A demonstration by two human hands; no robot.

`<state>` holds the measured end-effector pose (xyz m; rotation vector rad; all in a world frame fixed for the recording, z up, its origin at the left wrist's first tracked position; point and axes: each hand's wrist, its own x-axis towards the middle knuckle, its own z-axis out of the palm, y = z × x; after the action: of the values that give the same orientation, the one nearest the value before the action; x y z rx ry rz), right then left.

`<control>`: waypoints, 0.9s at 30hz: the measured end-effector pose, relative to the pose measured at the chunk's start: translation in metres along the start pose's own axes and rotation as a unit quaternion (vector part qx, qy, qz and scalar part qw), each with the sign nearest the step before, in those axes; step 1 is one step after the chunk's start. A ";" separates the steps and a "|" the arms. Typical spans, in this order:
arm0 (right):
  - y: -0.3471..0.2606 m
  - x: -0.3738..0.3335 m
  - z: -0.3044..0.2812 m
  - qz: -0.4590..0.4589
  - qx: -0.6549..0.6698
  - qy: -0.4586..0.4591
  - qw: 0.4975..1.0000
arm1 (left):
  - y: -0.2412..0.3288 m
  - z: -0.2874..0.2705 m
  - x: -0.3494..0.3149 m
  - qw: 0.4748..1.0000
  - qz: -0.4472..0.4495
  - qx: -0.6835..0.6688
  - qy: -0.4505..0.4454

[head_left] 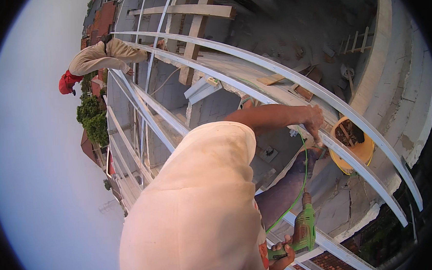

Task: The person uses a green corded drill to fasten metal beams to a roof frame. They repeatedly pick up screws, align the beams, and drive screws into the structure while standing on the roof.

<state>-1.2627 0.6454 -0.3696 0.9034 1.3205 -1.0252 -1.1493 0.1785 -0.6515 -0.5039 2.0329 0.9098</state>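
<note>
My left arm, in a cream short sleeve, reaches right across the view. My left hand is closed on the long silvery metal beam, its fingers bent over the edge. Near the lower edge, my right hand grips the handle of a green power drill. The drill's chuck and bit point up the picture, toward my foot and the beam, apart from it. A thin green cable runs beside my dark-trousered leg.
A second metal beam curves alongside the first. A yellow bucket with brown contents stands by them. Wooden planks cross at the top. A co-worker in a red cap bends at upper left. Rough masonry walls and a drop lie below.
</note>
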 end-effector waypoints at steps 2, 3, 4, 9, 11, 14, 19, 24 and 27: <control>0.000 0.005 0.000 -0.011 -0.030 0.013 0.999 | -0.018 0.013 -0.006 0.999 0.020 0.031 -0.026; 0.002 0.009 0.001 -0.011 -0.028 0.016 0.999 | -0.027 0.017 -0.009 0.998 0.030 0.048 -0.040; 0.004 0.013 0.000 -0.013 -0.025 0.022 0.999 | -0.030 0.014 -0.014 0.997 0.043 0.044 -0.045; 0.004 0.027 0.012 -0.014 -0.049 0.041 0.998 | -0.062 0.043 0.024 0.991 0.102 0.016 -0.089; 0.006 0.033 0.018 -0.017 -0.056 0.044 0.997 | -0.058 0.038 0.018 0.994 0.105 0.015 -0.037; 0.004 0.049 0.032 -0.016 -0.074 0.043 0.996 | -0.036 0.048 -0.019 0.988 0.052 0.034 0.139; -0.001 0.084 0.066 -0.040 -0.093 0.037 0.994 | -0.038 0.031 -0.020 0.997 0.002 -0.022 0.073; -0.024 0.111 0.083 -0.032 -0.153 0.014 0.988 | -0.067 0.068 0.027 0.996 0.034 -0.033 -0.079; -0.026 0.119 0.088 -0.052 -0.148 0.021 0.987 | -0.049 0.059 0.016 0.999 0.018 -0.013 0.040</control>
<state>-1.2626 0.5449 -0.4815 0.6408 1.5221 -0.8629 -1.0965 0.1909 -0.7084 -0.5284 2.1111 0.9528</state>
